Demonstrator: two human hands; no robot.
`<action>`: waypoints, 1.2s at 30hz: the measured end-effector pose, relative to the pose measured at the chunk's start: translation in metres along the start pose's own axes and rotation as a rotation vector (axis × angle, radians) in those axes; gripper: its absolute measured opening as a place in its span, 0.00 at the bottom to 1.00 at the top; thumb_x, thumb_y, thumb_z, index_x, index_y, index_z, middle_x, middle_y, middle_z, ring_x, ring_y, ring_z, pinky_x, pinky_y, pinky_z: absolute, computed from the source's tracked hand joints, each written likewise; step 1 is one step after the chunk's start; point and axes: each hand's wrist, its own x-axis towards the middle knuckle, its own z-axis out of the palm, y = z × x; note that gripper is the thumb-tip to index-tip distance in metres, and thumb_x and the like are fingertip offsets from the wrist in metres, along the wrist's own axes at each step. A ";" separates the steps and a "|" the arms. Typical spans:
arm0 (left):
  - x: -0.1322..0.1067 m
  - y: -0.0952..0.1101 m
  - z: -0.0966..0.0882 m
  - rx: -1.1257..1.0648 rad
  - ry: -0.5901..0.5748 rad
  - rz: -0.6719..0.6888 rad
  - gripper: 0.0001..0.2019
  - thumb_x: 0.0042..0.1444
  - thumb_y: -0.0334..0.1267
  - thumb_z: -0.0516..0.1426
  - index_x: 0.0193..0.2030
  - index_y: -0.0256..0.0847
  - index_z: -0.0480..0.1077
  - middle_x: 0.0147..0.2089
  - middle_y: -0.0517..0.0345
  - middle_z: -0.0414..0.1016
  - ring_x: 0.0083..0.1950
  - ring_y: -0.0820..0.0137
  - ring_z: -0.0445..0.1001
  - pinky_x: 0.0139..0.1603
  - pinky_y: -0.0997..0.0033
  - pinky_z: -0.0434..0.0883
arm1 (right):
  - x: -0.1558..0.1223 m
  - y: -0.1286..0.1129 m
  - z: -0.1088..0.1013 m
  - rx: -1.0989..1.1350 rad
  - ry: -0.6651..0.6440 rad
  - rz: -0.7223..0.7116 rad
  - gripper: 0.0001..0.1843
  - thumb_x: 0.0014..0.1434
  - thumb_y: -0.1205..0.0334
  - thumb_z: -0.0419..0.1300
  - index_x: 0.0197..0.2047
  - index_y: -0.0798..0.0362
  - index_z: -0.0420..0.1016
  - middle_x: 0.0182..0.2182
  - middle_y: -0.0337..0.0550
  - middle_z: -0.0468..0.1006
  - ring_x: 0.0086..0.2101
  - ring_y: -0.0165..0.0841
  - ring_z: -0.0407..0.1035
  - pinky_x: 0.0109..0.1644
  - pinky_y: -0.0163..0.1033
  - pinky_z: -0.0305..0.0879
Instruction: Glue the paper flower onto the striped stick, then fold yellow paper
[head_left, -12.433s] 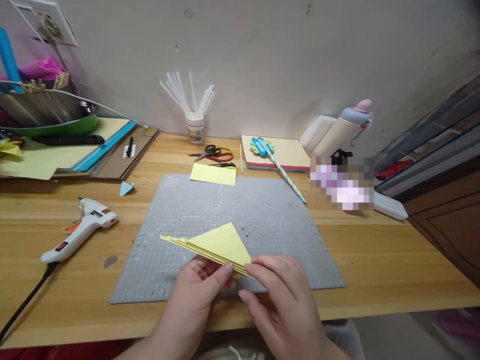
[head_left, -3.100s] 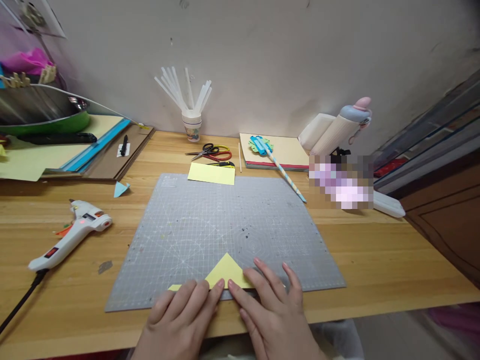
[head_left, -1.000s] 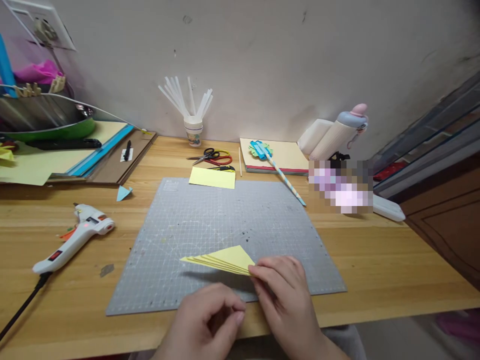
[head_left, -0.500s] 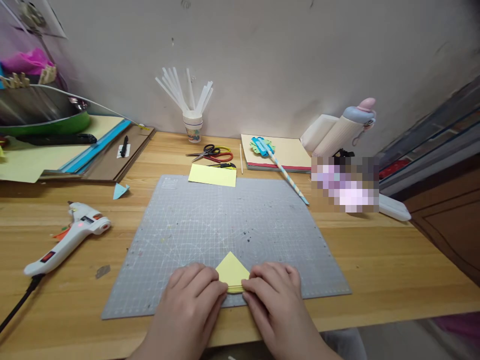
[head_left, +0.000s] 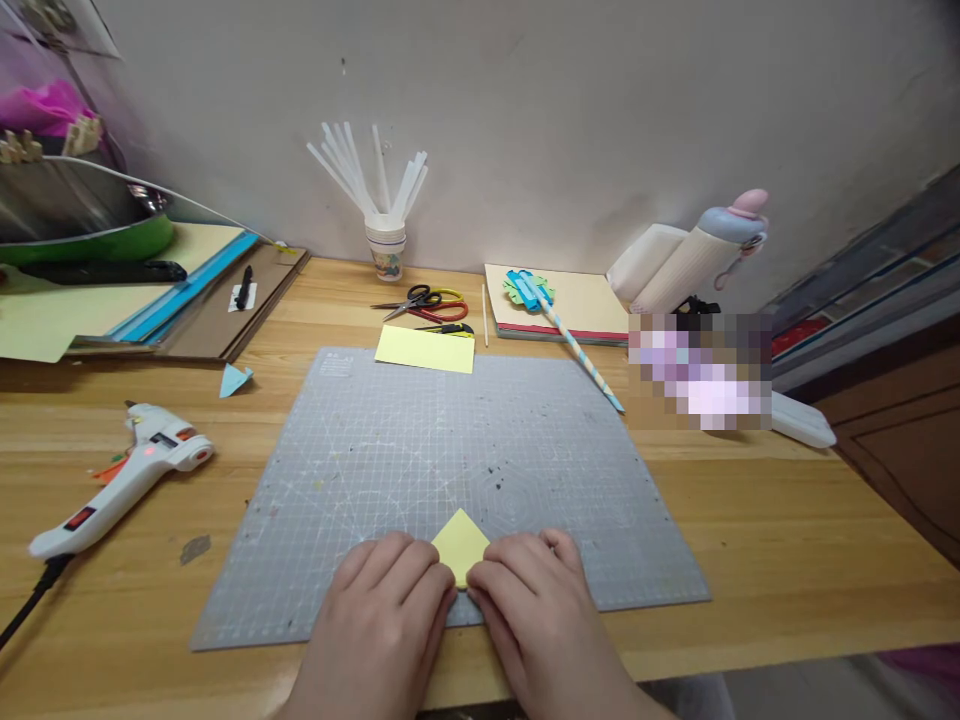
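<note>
A folded piece of yellow paper lies at the front of the grey cutting mat, its point facing away from me. My left hand pinches its left side near the bottom edge. On the right side, my right hand grips the same edge, fingertips close to those of the left. Both thumbs sit below the fold, and most of the lower edge is hidden behind the fingers. A flat yellow paper strip rests at the mat's back edge.
Left of the mat lies a white glue gun with its cord. Behind the mat are scissors, a cutter and a paper cup of white sticks. A striped paper stick leans across a pad. A bottle lies at right.
My right hand has shifted left, bringing the fingertips of both hands closer together. Less of the yellow paper shows, and the stacked pleats at its bottom edge are now out of sight.
</note>
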 end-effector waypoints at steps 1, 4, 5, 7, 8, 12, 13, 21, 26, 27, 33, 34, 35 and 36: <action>0.000 0.000 0.001 0.000 0.003 0.012 0.08 0.59 0.29 0.51 0.31 0.43 0.68 0.30 0.62 0.70 0.34 0.68 0.64 0.36 0.66 0.55 | 0.001 0.000 0.000 -0.002 0.005 -0.008 0.12 0.62 0.71 0.49 0.32 0.51 0.69 0.28 0.37 0.72 0.31 0.31 0.62 0.42 0.41 0.46; -0.001 -0.001 0.002 0.001 -0.018 0.019 0.08 0.58 0.28 0.51 0.33 0.43 0.68 0.31 0.62 0.69 0.35 0.68 0.63 0.36 0.65 0.54 | 0.001 0.002 0.001 0.004 0.010 -0.015 0.12 0.61 0.72 0.48 0.31 0.52 0.69 0.27 0.37 0.71 0.30 0.31 0.61 0.41 0.41 0.46; -0.001 -0.001 0.002 0.003 -0.027 0.016 0.08 0.58 0.27 0.51 0.33 0.43 0.68 0.31 0.62 0.69 0.35 0.67 0.63 0.36 0.65 0.54 | 0.000 0.003 0.003 0.007 0.003 -0.011 0.12 0.61 0.73 0.48 0.31 0.52 0.69 0.27 0.37 0.71 0.30 0.31 0.61 0.41 0.41 0.45; -0.001 -0.001 0.003 0.007 -0.028 0.004 0.09 0.58 0.26 0.50 0.33 0.42 0.68 0.31 0.61 0.69 0.34 0.67 0.63 0.37 0.65 0.53 | -0.002 0.005 0.006 0.006 -0.013 0.000 0.11 0.61 0.73 0.48 0.31 0.52 0.68 0.27 0.38 0.71 0.30 0.31 0.61 0.40 0.41 0.45; 0.000 0.000 0.004 0.009 -0.021 -0.003 0.09 0.58 0.26 0.50 0.33 0.42 0.68 0.31 0.61 0.69 0.34 0.67 0.62 0.36 0.65 0.53 | -0.002 0.006 0.008 0.003 -0.022 0.008 0.11 0.60 0.73 0.48 0.32 0.52 0.68 0.27 0.38 0.71 0.30 0.31 0.61 0.40 0.41 0.45; 0.002 0.001 0.006 0.045 -0.035 -0.043 0.10 0.57 0.25 0.50 0.31 0.41 0.67 0.29 0.60 0.68 0.33 0.66 0.62 0.36 0.64 0.54 | -0.003 0.008 0.014 -0.032 -0.063 0.052 0.10 0.60 0.72 0.48 0.32 0.52 0.67 0.28 0.39 0.70 0.30 0.33 0.60 0.39 0.41 0.45; 0.003 0.001 0.007 0.058 -0.052 -0.052 0.10 0.57 0.25 0.50 0.31 0.41 0.67 0.29 0.60 0.68 0.32 0.66 0.62 0.35 0.64 0.54 | -0.002 0.008 0.014 -0.041 -0.071 0.060 0.10 0.60 0.72 0.48 0.31 0.52 0.67 0.28 0.39 0.70 0.30 0.33 0.60 0.39 0.41 0.45; 0.000 -0.010 -0.003 0.118 -0.090 -0.032 0.06 0.59 0.30 0.52 0.32 0.43 0.67 0.31 0.62 0.70 0.34 0.67 0.65 0.36 0.65 0.55 | -0.003 0.008 0.003 -0.036 -0.033 0.050 0.12 0.64 0.69 0.48 0.32 0.51 0.68 0.28 0.37 0.72 0.31 0.31 0.63 0.39 0.39 0.47; -0.008 -0.011 -0.006 0.141 -0.083 -0.031 0.06 0.60 0.30 0.51 0.36 0.43 0.67 0.35 0.60 0.71 0.37 0.66 0.66 0.38 0.65 0.56 | -0.008 0.010 -0.001 -0.055 -0.027 0.064 0.12 0.64 0.71 0.47 0.33 0.51 0.68 0.30 0.38 0.72 0.32 0.31 0.63 0.39 0.40 0.49; -0.008 -0.009 -0.004 0.152 -0.083 -0.045 0.06 0.59 0.30 0.50 0.35 0.43 0.67 0.34 0.59 0.71 0.37 0.65 0.65 0.37 0.65 0.56 | -0.009 0.011 0.000 -0.050 -0.031 0.072 0.12 0.64 0.72 0.47 0.33 0.51 0.68 0.30 0.39 0.71 0.33 0.32 0.63 0.40 0.40 0.49; -0.003 -0.001 0.003 0.204 -0.096 -0.128 0.09 0.57 0.25 0.49 0.31 0.41 0.65 0.31 0.58 0.67 0.35 0.64 0.63 0.38 0.63 0.54 | -0.011 0.011 0.003 -0.020 -0.087 0.088 0.12 0.62 0.74 0.46 0.33 0.52 0.67 0.29 0.40 0.70 0.33 0.33 0.61 0.39 0.40 0.49; -0.004 -0.001 0.003 0.194 -0.098 -0.123 0.09 0.56 0.25 0.49 0.31 0.41 0.65 0.31 0.58 0.67 0.35 0.64 0.63 0.38 0.63 0.54 | -0.012 0.011 0.003 -0.017 -0.085 0.086 0.12 0.62 0.74 0.46 0.33 0.52 0.67 0.29 0.40 0.70 0.33 0.33 0.61 0.39 0.40 0.49; -0.005 -0.002 0.003 0.178 -0.097 -0.112 0.09 0.56 0.25 0.49 0.31 0.41 0.65 0.31 0.59 0.67 0.35 0.65 0.63 0.38 0.63 0.54 | -0.012 0.011 0.003 -0.012 -0.082 0.082 0.12 0.62 0.74 0.46 0.33 0.52 0.67 0.29 0.40 0.70 0.33 0.33 0.61 0.39 0.41 0.50; -0.007 -0.003 0.002 0.159 -0.090 -0.102 0.08 0.56 0.25 0.50 0.31 0.41 0.65 0.31 0.59 0.67 0.35 0.65 0.64 0.38 0.64 0.54 | -0.013 0.011 0.003 -0.005 -0.078 0.078 0.12 0.62 0.74 0.46 0.33 0.52 0.67 0.29 0.40 0.70 0.33 0.32 0.61 0.39 0.40 0.49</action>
